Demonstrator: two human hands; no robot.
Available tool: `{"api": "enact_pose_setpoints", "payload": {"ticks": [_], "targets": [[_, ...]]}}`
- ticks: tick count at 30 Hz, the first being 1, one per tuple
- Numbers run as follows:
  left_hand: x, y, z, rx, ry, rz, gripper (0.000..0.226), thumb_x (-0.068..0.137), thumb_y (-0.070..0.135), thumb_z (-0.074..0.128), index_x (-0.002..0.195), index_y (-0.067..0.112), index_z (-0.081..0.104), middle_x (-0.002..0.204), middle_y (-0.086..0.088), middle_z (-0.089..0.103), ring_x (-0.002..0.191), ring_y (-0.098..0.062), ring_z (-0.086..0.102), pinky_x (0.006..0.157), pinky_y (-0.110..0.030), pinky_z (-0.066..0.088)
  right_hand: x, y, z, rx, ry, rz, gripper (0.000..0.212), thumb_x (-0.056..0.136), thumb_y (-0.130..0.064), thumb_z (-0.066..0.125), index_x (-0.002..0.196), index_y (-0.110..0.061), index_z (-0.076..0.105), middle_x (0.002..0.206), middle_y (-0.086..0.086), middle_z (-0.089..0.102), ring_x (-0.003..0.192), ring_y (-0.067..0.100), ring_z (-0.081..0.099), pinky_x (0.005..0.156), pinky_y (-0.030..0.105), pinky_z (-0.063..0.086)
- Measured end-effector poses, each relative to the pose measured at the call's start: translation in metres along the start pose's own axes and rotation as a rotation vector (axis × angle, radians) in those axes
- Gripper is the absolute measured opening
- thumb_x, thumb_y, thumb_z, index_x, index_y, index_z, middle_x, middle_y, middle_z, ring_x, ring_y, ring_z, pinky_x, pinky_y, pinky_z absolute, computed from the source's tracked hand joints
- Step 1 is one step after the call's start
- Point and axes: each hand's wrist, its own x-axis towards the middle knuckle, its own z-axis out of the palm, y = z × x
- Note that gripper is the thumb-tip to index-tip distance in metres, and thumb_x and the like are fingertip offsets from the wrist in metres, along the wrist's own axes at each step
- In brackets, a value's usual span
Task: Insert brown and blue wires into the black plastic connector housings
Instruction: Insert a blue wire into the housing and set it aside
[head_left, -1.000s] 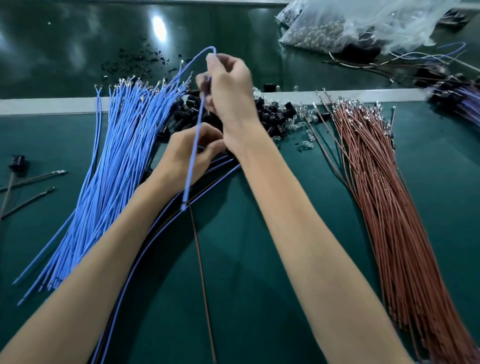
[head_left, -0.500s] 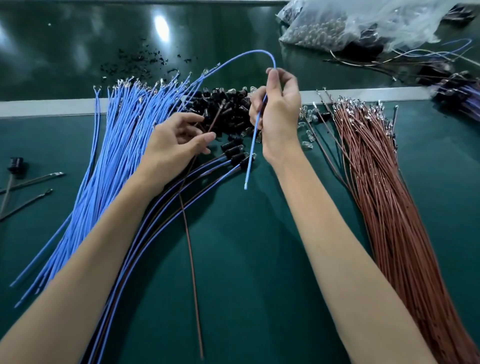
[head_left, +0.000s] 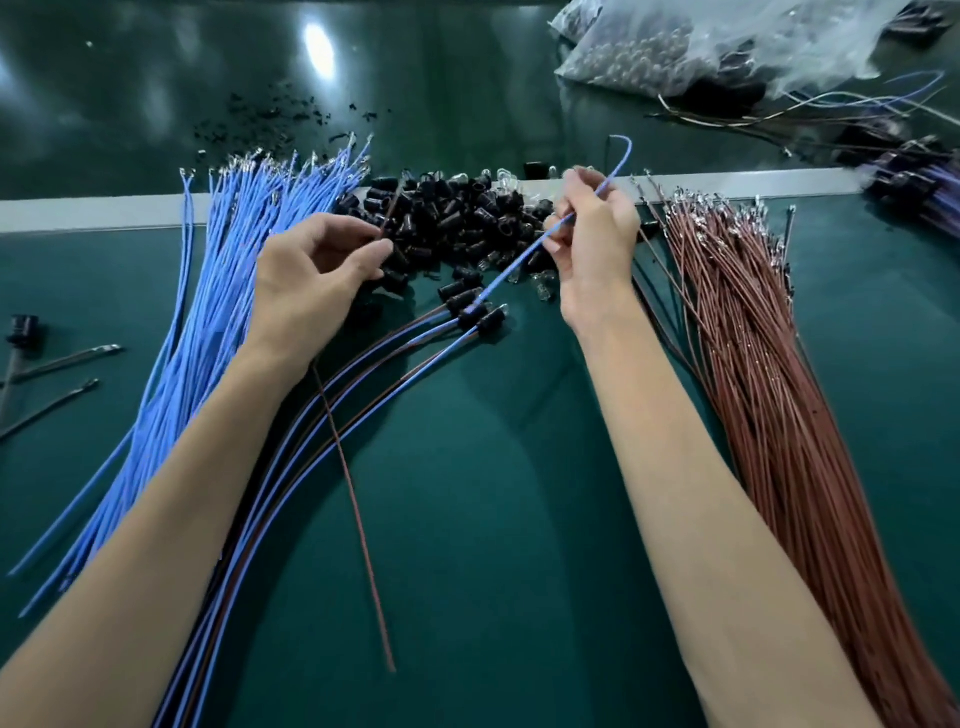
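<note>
My right hand (head_left: 592, 249) pinches a single blue wire (head_left: 524, 252) that slants from upper right down to lower left above the pile of black connector housings (head_left: 457, 218). My left hand (head_left: 311, 275) holds one brown wire (head_left: 358, 514), whose long tail hangs down across the green mat toward me. A big bundle of blue wires (head_left: 218, 291) lies to the left, and a big bundle of brown wires (head_left: 779, 395) to the right. Finished housings with blue and brown wires (head_left: 467, 314) lie between my hands.
Clear plastic bags of parts (head_left: 727, 47) sit at the back right beside loose wires. More wired parts (head_left: 924, 182) lie at the far right edge. Metal pins and a small black part (head_left: 23, 327) lie at the left. A pale strip (head_left: 93, 213) crosses the table.
My right hand has carried the blue wire from over the left side to the right, and the wire now slants down over the housings. My left hand has shifted slightly, still holding the brown wire.
</note>
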Motion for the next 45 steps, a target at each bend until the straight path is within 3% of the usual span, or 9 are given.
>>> {"api": "enact_pose_setpoints", "payload": {"ticks": [6,16,19,23,28,31,35,40,45], "targets": [[-0.011,0.012,0.008,0.074,-0.251,0.069,0.013,0.079,0.017,0.076,0.090,0.017,0.069,0.073,0.004,0.067,0.060,-0.001,0.062,0.062,-0.011,0.047,-0.008,0.001,0.004,-0.222,-0.118,-0.186,0.006,0.103,-0.019,0.040,0.101,-0.022,0.044,0.059,-0.001,0.064,0.037,0.011,0.045,0.039,0.018,0.034],[-0.014,0.022,0.005,-0.003,-0.389,0.015,0.013,0.086,0.008,0.066,0.096,0.017,0.067,0.076,0.005,0.069,0.068,0.000,0.065,0.072,-0.011,0.051,-0.007,0.003,0.001,-0.289,-0.037,-0.382,0.025,0.103,-0.018,0.039,0.128,-0.019,0.041,0.060,0.002,0.056,0.044,0.012,0.048,0.044,0.019,0.038],[-0.016,0.023,0.007,0.035,-0.358,0.017,0.011,0.086,0.012,0.068,0.094,0.019,0.069,0.074,0.005,0.071,0.069,-0.004,0.067,0.069,-0.014,0.051,-0.008,0.004,0.002,-0.262,-0.049,-0.340,0.021,0.103,-0.020,0.040,0.124,-0.018,0.042,0.056,-0.004,0.055,0.042,0.009,0.047,0.044,0.020,0.038],[-0.018,0.025,0.010,0.126,-0.329,0.065,0.011,0.082,0.018,0.073,0.093,0.019,0.072,0.097,-0.004,0.071,0.071,-0.016,0.068,0.070,-0.023,0.050,-0.010,0.004,0.006,-0.232,-0.074,-0.294,0.018,0.103,-0.020,0.040,0.121,-0.017,0.044,0.059,-0.001,0.055,0.041,0.009,0.046,0.042,0.019,0.038],[-0.017,0.026,0.010,0.116,-0.347,-0.005,0.008,0.081,0.021,0.075,0.088,0.026,0.073,0.079,-0.011,0.074,0.073,-0.012,0.068,0.076,-0.025,0.051,-0.012,0.001,0.010,-0.145,-0.120,-0.219,0.015,0.101,-0.021,0.047,0.115,-0.018,0.045,0.063,0.000,0.057,0.046,0.009,0.050,0.047,0.020,0.042],[-0.019,0.030,0.011,0.024,-0.337,-0.036,0.008,0.082,0.018,0.074,0.086,0.024,0.072,0.084,-0.019,0.072,0.075,-0.015,0.068,0.080,-0.029,0.052,-0.014,-0.001,0.010,-0.116,-0.311,-0.070,0.010,0.096,-0.015,0.056,0.105,-0.014,0.052,0.067,-0.003,0.062,0.053,0.006,0.055,0.051,0.017,0.045],[-0.022,0.031,0.014,-0.026,-0.317,-0.046,0.009,0.082,0.015,0.073,0.088,0.022,0.073,0.085,-0.017,0.073,0.077,-0.014,0.069,0.086,-0.032,0.054,-0.019,0.003,0.008,-0.356,-0.583,0.008,0.006,0.093,-0.008,0.058,0.089,-0.010,0.062,0.068,-0.004,0.066,0.058,0.002,0.056,0.055,0.014,0.047],[-0.020,0.026,0.015,-0.021,-0.309,-0.053,0.013,0.082,0.016,0.073,0.095,0.016,0.073,0.080,-0.017,0.071,0.069,-0.004,0.066,0.073,-0.013,0.052,-0.016,0.001,0.007,-0.439,-0.526,-0.083,0.020,0.097,-0.013,0.055,0.080,-0.010,0.063,0.068,-0.002,0.065,0.056,0.002,0.058,0.055,0.014,0.046],[-0.018,0.023,0.015,0.009,-0.242,-0.045,0.014,0.081,0.020,0.074,0.095,0.022,0.072,0.062,0.008,0.066,0.064,-0.006,0.060,0.068,-0.017,0.045,-0.012,-0.008,0.003,-0.286,-0.448,-0.122,0.019,0.096,-0.010,0.055,0.078,-0.007,0.061,0.067,0.000,0.065,0.056,0.006,0.059,0.056,0.016,0.048]]}}
